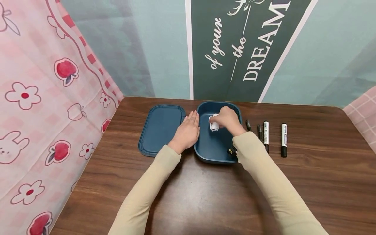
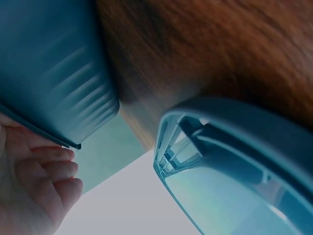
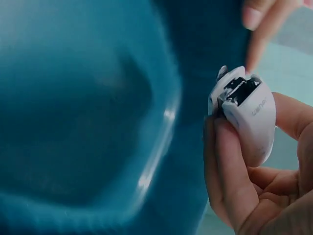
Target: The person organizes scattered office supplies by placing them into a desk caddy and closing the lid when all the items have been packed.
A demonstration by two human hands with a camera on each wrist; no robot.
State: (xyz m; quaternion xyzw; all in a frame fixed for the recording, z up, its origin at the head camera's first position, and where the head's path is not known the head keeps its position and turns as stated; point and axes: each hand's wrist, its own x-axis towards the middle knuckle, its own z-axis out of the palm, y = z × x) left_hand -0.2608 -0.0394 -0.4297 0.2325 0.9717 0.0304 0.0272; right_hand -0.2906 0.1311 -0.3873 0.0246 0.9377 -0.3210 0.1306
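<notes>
A dark blue rectangular box [image 1: 213, 143] stands without its lid on the table. Over its inside, my right hand [image 1: 227, 119] grips a small white plastic tool [image 3: 249, 115] between thumb and fingers. The tool has a rounded body and a dark, metal-lined opening at one end; its exact kind is unclear. My left hand [image 1: 188, 130] rests against the box's left rim with its fingers extended. A small black-and-yellow item [image 1: 232, 150] lies in the box's near right corner, partly hidden by the right sleeve.
Left of the box lies its blue lid [image 1: 161, 129]. On the right are a white-and-black marker [image 1: 284, 139], another such marker [image 1: 266, 135] and dark pens [image 1: 259, 132], partly covered by the right forearm. A printed curtain [image 1: 164, 49] hangs behind the wooden table [image 1: 194, 195].
</notes>
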